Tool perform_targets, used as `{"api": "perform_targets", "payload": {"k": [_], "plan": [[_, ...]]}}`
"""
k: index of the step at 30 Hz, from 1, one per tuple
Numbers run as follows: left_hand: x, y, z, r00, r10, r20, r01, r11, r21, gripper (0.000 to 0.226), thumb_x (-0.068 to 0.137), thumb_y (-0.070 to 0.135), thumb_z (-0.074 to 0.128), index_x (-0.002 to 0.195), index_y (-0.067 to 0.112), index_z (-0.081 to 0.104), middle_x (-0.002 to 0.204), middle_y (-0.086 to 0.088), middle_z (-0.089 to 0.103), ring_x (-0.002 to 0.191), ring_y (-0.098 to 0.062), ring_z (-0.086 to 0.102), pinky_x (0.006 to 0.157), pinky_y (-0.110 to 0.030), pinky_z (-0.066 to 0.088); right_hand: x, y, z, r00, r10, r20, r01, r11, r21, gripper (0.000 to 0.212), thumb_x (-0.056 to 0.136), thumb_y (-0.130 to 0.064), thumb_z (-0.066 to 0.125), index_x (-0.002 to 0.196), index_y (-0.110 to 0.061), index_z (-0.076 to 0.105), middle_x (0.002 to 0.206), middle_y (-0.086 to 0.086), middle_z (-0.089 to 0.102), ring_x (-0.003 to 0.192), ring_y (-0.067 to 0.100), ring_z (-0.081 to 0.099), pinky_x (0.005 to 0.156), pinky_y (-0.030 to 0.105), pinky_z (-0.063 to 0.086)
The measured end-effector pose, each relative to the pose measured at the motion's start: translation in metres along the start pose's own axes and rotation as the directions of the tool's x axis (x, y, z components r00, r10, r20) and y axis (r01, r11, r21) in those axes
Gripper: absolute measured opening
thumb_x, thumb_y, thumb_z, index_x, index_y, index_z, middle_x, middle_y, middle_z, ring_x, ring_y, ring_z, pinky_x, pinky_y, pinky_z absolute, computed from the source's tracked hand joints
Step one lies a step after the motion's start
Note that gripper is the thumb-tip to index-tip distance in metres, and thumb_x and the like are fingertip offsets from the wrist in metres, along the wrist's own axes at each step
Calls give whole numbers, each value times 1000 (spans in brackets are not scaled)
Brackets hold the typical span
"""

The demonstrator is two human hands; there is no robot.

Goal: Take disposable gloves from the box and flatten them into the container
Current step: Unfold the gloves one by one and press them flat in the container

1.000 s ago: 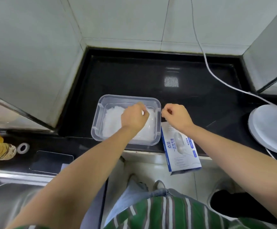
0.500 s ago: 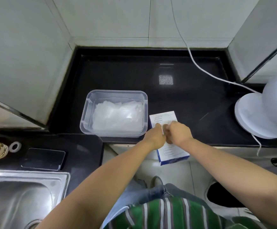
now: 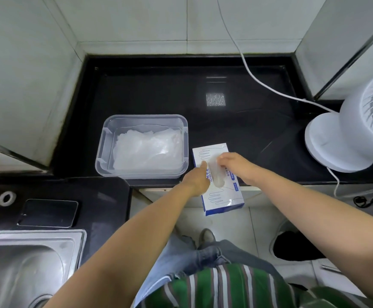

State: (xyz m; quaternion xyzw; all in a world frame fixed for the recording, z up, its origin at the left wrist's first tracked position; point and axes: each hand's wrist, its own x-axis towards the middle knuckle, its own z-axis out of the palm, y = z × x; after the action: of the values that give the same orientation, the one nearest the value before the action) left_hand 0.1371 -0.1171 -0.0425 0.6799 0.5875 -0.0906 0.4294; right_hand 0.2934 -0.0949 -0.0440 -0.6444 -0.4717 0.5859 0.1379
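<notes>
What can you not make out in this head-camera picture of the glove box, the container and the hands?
Head view only.
Box opening: left hand, right hand and a glove cover it; gloves left inside unknown.
Left hand's grip: hidden under its own back.
Stacked gloves in container: translucent, overlapping; count unknowable.
Fan: cut by right edge.
Box print: too small.

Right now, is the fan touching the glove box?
Apart. The head view shows bare black counter between the fan and the glove box.
</notes>
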Motion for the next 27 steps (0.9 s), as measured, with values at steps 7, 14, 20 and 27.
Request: {"api": "perform_targets", "payload": {"k": [7,14,20,27], "plan": [[1,-1,1,1000,17,14,-17,1000,-25,58,98,7,34,152,9,13,126,-17,56,101,-36,62,78,-39,49,-3,-15,-18,957,-1,-289,135,886,444,16,91,-21,40,82,-16,51,75,8,49,71,21,48,61,29,41],[0,11,-7,992,-107,-75,47,827,-560,35,103,25,30,124,4,48,106,-16,61,76,-27,61,71,-37,55,-5,-13,-32,990,39,-133,35,859,511,14,78,-28,49,75,-15,49,74,9,46,70,24,47,67,37,39],[-11,37,-48,971,-108,-212,-167,325,-931,43,96,35,31,101,9,66,97,-16,72,84,-30,69,83,-43,58,-16,-24,-25,991,-29,-128,91,855,511,15,88,-21,44,86,-12,55,78,7,54,77,21,51,73,35,43],[-13,3,-82,921,-264,-287,-170,392,-904,9,85,8,63,95,6,64,90,-10,63,84,-23,60,72,-29,51,-9,-45,-16,996,-90,6,78,895,439,26,76,-31,56,88,-12,68,95,13,60,95,30,54,90,45,42]]}}
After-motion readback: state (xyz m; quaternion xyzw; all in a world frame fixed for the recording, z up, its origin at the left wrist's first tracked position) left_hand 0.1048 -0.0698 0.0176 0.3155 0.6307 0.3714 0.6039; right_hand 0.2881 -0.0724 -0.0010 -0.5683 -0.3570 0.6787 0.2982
